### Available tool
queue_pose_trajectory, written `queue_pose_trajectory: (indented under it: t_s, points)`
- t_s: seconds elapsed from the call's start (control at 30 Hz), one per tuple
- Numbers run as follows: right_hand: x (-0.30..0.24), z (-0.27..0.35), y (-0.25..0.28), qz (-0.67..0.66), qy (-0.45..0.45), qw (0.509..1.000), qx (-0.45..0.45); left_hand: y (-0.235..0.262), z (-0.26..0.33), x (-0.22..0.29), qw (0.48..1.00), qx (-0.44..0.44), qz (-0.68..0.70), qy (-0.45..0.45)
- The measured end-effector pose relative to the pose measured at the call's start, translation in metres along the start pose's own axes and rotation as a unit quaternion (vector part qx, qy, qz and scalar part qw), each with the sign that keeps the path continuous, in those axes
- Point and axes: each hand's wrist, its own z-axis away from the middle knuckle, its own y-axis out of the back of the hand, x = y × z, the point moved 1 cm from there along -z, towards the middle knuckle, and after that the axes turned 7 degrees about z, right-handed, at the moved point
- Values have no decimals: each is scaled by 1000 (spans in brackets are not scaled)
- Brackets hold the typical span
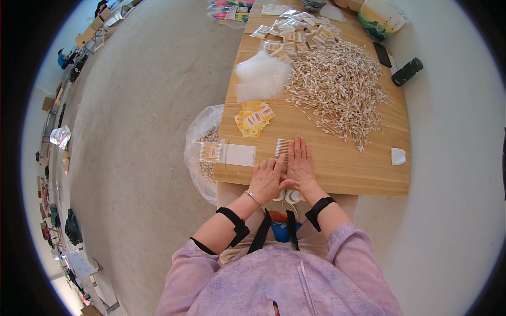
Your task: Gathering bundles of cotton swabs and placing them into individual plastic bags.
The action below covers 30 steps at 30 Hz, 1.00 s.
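Note:
Near the table's front edge lies a small row of cotton swabs point(282, 147), side by side with their tips pointing away from me. My right hand point(300, 167) lies flat along the row's right side, its fingers stretched out and held together. From the left, my left hand point(267, 178) rests its extended fingertips at the near end of the swabs, the thumb reaching toward my right hand. The row is partly covered by my fingers. Left of it are a white rectangular block point(240, 155) and a clear packet of swabs with a yellow card point(212, 152) at the table's edge.
A large heap of loose swabs point(340, 87) covers the table's middle right. Yellow cards point(254, 119), clear plastic bags point(261, 76) and filled packets point(295, 37) lie farther back. A black cylinder point(407, 72) and phone point(382, 55) sit right. A swab-filled clear bag point(206, 171) stands left of the table.

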Motion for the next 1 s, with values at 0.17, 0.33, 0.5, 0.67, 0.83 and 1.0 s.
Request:
queue_pose_trajectory:
  t_s: [0.17,0.33,0.5,0.67,0.83,1.0]
  points:
    - [0,-1,0,14,1,1000,13,1,-4,2,1000,-12,-21,1]
    - [0,-2,3,32,5,999,2,3,-6,4,1000,-17,-14,8]
    - [0,-1,6,0,5,1000,-17,4,-13,2,999,-27,-10,24]
    - [2,0,2,6,6,1000,-4,6,-14,2,999,-34,-11,17]
    - [1,0,0,38,10,999,-7,5,-16,1,999,-35,-6,20]
    - [0,0,1,42,0,999,-11,6,-25,1,996,-60,2,60]
